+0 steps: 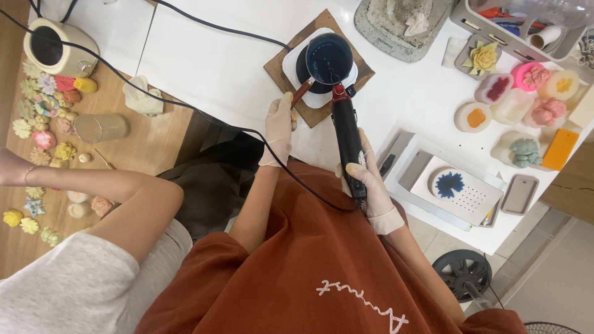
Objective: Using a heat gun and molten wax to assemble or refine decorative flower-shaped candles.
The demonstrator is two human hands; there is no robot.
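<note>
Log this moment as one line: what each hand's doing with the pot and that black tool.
left hand: grips wooden handle of blue pot | right hand: holds black corded tool, tip at the pot's rim | pot on white hotplate

Open white tabletop (210, 68) left of square wooden board (281, 68); crossed there by black cable (204, 25); hemmed right by coloured silicone moulds (526, 99).

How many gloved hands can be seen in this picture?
2. The left hand holds the handle of the dark pot; the right hand holds the black heat tool. None seems hidden.
</note>
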